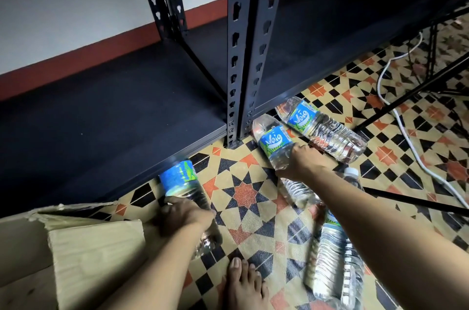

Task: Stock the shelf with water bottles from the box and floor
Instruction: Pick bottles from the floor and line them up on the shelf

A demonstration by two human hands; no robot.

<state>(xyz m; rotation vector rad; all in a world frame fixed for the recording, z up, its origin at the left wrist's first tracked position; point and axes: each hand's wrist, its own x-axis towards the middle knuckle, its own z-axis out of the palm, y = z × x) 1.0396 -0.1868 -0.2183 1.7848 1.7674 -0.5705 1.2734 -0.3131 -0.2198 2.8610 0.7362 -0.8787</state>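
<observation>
- Cardboard box [76, 253], flaps open, sits at the near left of the patterned tile floor [243, 195]; its inside is out of view. A bare foot [243, 284] stands beside it.
- More bottles [335, 256] lie at the near right.
- Left hand [185, 215] is wrapped around a blurred bottle [182, 185] whose top points at the shelf's front edge.
- Right hand [302, 162] grips a second bottle [276, 144] lying by the steel upright [243, 55].
- Another bottle [324, 129] lies just beyond it, untouched.
- Bottom shelf [101, 116] looks bare, so stocking seems barely begun; several bottles remain on the floor.
</observation>
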